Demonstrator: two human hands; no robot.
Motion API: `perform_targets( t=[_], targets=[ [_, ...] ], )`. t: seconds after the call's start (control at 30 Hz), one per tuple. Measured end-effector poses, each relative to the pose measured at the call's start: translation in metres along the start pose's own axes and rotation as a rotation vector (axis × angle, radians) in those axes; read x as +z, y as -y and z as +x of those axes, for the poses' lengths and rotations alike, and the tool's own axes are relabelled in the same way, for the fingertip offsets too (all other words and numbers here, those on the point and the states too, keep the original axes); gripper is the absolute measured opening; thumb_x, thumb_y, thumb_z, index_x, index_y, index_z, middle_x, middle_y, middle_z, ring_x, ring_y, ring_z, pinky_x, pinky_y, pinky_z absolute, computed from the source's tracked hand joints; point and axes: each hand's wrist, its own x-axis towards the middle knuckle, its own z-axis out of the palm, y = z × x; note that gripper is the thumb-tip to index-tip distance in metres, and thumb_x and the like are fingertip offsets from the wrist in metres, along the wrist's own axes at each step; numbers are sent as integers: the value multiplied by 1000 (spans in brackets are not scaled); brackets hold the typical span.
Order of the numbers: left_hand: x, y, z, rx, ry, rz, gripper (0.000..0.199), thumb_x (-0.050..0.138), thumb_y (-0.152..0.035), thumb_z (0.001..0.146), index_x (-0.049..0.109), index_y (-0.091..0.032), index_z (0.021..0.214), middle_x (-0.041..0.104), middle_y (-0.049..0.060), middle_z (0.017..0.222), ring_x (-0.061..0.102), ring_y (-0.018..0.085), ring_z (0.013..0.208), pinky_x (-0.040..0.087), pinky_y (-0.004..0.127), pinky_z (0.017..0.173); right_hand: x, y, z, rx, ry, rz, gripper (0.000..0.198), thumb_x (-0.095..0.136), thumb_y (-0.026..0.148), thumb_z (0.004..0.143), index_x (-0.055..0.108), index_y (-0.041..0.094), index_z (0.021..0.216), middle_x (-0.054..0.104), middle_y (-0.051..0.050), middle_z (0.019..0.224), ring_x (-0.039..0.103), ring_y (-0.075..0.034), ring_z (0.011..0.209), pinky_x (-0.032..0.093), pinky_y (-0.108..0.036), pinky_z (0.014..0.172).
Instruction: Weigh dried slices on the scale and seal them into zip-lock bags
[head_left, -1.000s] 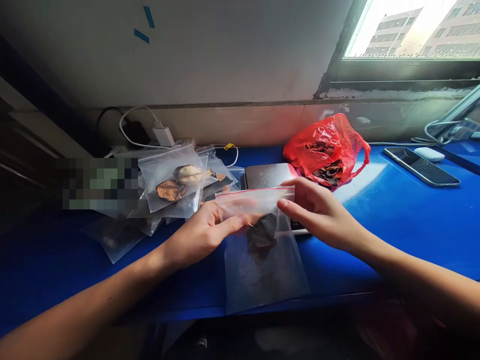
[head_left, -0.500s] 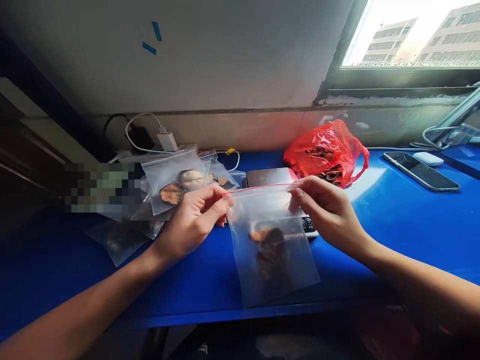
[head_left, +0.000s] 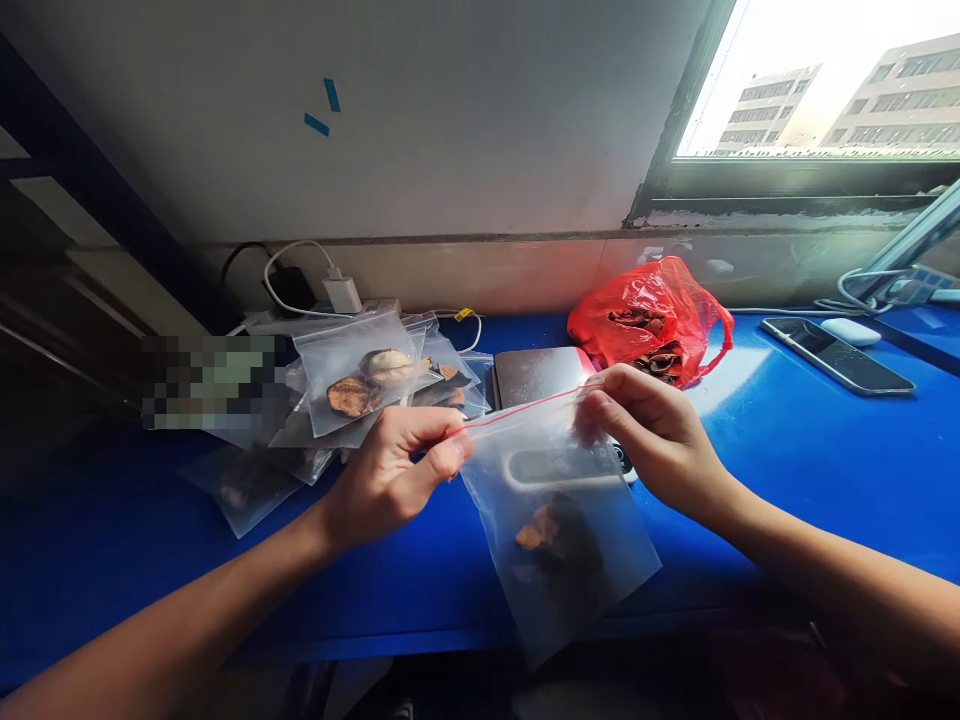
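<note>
A frosted zip-lock bag [head_left: 562, 585] with a red strip along its top hangs between my two hands. Inside it are brown, dried-looking pieces, blurred by the plastic. My left hand [head_left: 397, 470] pinches the bag's upper left corner between thumb and fingers. At the upper right corner, my right hand [head_left: 645, 425] pinches the same edge. Behind the bag sits a small kitchen scale [head_left: 536, 372] with a metal top, its front partly seen through the plastic. Left of my left hand lies a pile of similar filled bags [head_left: 330, 370], holding brown and pale dried pieces.
A red plastic bag [head_left: 675, 290] with dark dried pieces stands behind my right hand. Farther right are a phone [head_left: 840, 355] and a white case [head_left: 851, 332]. A white charger [head_left: 342, 293] and cables lie along the wall. The blue table's [head_left: 405, 640] front edge runs below my hands.
The bag has tilted, its left corner now lower than the right, and its bottom swung right. My left hand moved down slightly. The whole view has shifted a little. Both hands keep their pinch.
</note>
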Motion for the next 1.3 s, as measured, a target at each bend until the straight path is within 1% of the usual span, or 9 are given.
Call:
perform_targets(
  t=[0.13, 0.23, 0.3, 0.4, 0.53, 0.63, 0.77, 1.13, 1.3],
  targets=[
    [0, -3, -3, 52, -24, 24, 32, 46, -30, 85, 44, -18, 55, 39, -3, 54, 37, 10, 52, 30, 25, 51, -3, -3, 2, -2, 25, -16, 24, 57, 37, 93, 57, 21, 75, 61, 0, 65, 58, -13, 59, 50, -26, 55],
    [1, -4, -4, 112, -75, 75, 32, 45, -24, 85, 41, -18, 54, 36, -4, 52, 34, 9, 49, 29, 25, 49, -4, -4, 3, -76, 12, -172, 14, 54, 32, 94, 57, 20, 86, 63, -1, 73, 60, -14, 65, 51, -27, 57],
    [4, -5, -5, 195, -113, 171, 31, 46, -20, 85, 42, -18, 54, 38, -4, 52, 36, 9, 49, 29, 25, 50, -1, -1, -1, -240, -42, -387, 12, 57, 26, 91, 56, 20, 101, 65, -6, 90, 62, -17, 78, 53, -31, 65],
    [13, -3, -5, 410, -116, 373, 26, 48, -15, 83, 50, -18, 58, 48, -2, 55, 43, 11, 53, 32, 26, 52, 7, 10, -12, -562, -2, -731, 31, 60, 24, 89, 54, 18, 118, 64, -12, 110, 60, -24, 102, 51, -42, 84],
    [26, 1, -7, 592, -43, 567, 23, 48, -15, 88, 59, -18, 68, 56, 1, 61, 47, 14, 57, 36, 28, 55, 18, 22, -25, -701, 182, -1004, 14, 57, 17, 90, 64, 18, 102, 70, -9, 105, 47, -34, 127, 34, -54, 103],
    [30, 3, -8, 600, -4, 659, 26, 46, -16, 92, 59, -17, 70, 58, 2, 64, 49, 15, 59, 38, 29, 57, 19, 22, -24, -671, 291, -991, 16, 52, 11, 89, 65, 18, 86, 71, -6, 93, 56, -28, 113, 35, -50, 100],
    [33, 6, -7, 603, 22, 691, 26, 45, -15, 93, 58, -16, 71, 57, 3, 65, 48, 15, 60, 37, 29, 58, 18, 17, -19, -652, 351, -931, 18, 50, 12, 90, 66, 13, 83, 67, -8, 84, 58, -21, 84, 44, -38, 79],
    [30, 0, -7, 667, 1, 615, 26, 48, -14, 89, 55, -17, 64, 52, 1, 58, 43, 14, 55, 34, 29, 54, 15, 22, -18, -663, 378, -918, 20, 49, 16, 91, 61, 15, 75, 59, -4, 73, 46, -16, 69, 38, -32, 69],
    [19, -5, -5, 729, -32, 539, 22, 49, -13, 87, 57, -17, 67, 52, 0, 56, 42, 13, 54, 35, 29, 53, 3, 24, -15, -698, 320, -898, 11, 54, 17, 90, 61, 16, 82, 63, -3, 78, 53, -17, 76, 37, -34, 73]
  ],
)
